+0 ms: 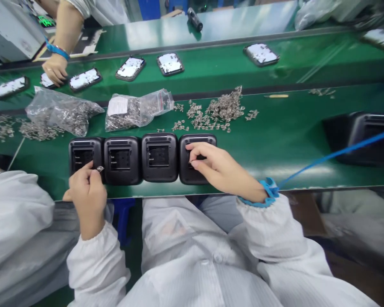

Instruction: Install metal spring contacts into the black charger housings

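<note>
Four black plastic housings stand in a row along the near edge of the green bench, each with a square recess in its face. At the leftmost housing (86, 147), my left hand (88, 187) is closed, and a small metal contact piece (100, 169) sticks out by its fingers. My right hand (216, 168) reaches over the rightmost housing (195, 177), thumb and forefinger pinched at its recess; what they hold is too small to make out. Between them are two more housings, a left one (121, 175) and a right one (160, 172), untouched.
Behind the housings lie a loose pile of metal pieces (225, 106) and two clear bags, one left (60, 111) and one labelled (134, 113). Boards in black frames (170, 64) line the belt. A co-worker's hand (55, 70) touches one. A blue cord (336, 151) runs from my right wrist.
</note>
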`<state>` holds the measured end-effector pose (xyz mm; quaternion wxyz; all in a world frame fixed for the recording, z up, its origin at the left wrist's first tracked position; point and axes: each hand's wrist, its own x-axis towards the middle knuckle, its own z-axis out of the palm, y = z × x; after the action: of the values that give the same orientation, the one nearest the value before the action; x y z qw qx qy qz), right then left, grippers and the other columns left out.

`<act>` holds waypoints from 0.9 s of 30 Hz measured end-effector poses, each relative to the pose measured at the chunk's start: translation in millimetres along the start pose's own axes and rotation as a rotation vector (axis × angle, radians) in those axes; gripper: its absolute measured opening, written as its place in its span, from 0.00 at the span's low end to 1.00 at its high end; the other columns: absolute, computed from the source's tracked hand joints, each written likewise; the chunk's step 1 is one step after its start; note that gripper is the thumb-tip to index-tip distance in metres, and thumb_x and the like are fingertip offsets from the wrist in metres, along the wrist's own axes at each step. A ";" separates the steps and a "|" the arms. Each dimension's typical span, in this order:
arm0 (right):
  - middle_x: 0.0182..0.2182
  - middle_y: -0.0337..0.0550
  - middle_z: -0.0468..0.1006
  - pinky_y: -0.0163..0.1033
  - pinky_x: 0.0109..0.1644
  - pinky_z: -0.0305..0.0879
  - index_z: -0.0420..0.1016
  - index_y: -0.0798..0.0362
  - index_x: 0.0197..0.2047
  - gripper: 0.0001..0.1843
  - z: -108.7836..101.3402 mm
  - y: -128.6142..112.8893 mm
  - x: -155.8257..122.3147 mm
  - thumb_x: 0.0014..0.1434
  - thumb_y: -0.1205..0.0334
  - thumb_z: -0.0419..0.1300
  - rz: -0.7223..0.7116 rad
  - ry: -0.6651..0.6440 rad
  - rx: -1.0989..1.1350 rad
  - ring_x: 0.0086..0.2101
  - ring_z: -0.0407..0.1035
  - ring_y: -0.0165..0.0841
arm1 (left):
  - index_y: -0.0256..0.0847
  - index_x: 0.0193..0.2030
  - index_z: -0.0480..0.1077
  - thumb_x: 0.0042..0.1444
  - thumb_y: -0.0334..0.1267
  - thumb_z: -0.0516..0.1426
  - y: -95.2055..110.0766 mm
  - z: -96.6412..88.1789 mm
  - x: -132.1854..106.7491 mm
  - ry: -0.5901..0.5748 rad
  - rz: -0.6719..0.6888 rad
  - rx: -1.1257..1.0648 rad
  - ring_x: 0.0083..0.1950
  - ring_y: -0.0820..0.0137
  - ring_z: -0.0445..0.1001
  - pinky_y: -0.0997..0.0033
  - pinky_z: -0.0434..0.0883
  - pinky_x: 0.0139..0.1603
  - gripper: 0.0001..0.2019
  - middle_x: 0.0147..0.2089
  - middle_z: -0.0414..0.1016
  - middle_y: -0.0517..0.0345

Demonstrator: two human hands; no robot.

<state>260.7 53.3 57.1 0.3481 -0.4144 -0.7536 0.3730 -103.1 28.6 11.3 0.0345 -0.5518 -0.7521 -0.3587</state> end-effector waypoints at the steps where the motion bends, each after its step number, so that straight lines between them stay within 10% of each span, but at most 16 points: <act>1: 0.51 0.49 0.78 0.38 0.44 0.72 0.74 0.52 0.38 0.06 0.2 0.7 1.3 0.66 0.68 0.56 -0.021 0.017 0.012 0.47 0.75 0.36 | 0.40 0.32 0.67 0.64 0.38 0.54 1.3 0.1 0.3 0.073 0.026 0.027 0.60 0.54 0.74 0.41 0.67 0.66 0.09 0.55 0.80 0.52; 6: 0.34 0.42 0.80 0.38 0.36 0.74 0.83 0.50 0.39 0.05 -27.0 20.0 -8.8 0.63 0.60 0.65 0.096 0.400 0.050 0.34 0.76 0.33 | 0.41 0.32 0.65 0.59 0.31 0.56 56.1 11.8 -36.0 0.560 0.481 -0.097 0.52 0.52 0.79 0.45 0.73 0.56 0.05 0.48 0.83 0.45; 11: 0.29 0.42 0.83 0.41 0.35 0.78 0.82 0.51 0.39 0.15 -83.9 64.7 -39.3 0.54 0.50 0.73 0.255 0.735 0.376 0.28 0.79 0.35 | 0.37 0.34 0.67 0.52 0.20 0.57 148.4 40.8 -98.5 -0.012 0.966 -0.648 0.46 0.59 0.79 0.54 0.74 0.46 0.09 0.44 0.80 0.45; 16: 0.29 0.43 0.82 0.42 0.36 0.77 0.76 0.53 0.33 0.19 -138.7 110.2 -79.4 0.47 0.47 0.73 0.297 1.122 0.201 0.27 0.78 0.35 | 0.39 0.27 0.62 0.57 0.22 0.55 221.6 82.9 -123.3 -0.166 1.193 -0.892 0.37 0.68 0.69 0.64 0.65 0.36 0.12 0.33 0.73 0.54; 22: 0.38 0.50 0.84 0.50 0.52 0.70 0.71 0.52 0.50 0.18 -200.1 144.7 -141.5 0.57 0.57 0.62 0.579 1.259 -0.770 0.39 0.77 0.43 | 0.41 0.27 0.59 0.63 0.27 0.56 246.3 128.4 -131.2 -0.235 1.352 -0.726 0.33 0.69 0.61 0.63 0.53 0.33 0.15 0.29 0.63 0.59; 27: 0.37 0.56 0.83 0.46 0.46 0.65 0.68 0.55 0.52 0.16 -224.1 159.3 -159.7 0.61 0.60 0.56 0.505 1.091 -0.844 0.37 0.75 0.42 | 0.41 0.30 0.61 0.64 0.28 0.56 244.5 133.3 -133.5 -0.384 1.413 -0.596 0.36 0.66 0.64 0.62 0.56 0.36 0.12 0.34 0.66 0.56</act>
<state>571.9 33.6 -5.4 0.3879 -0.8009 -0.4343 -0.1394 203.7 30.7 -24.6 -0.0257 -0.9370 -0.0885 -0.3370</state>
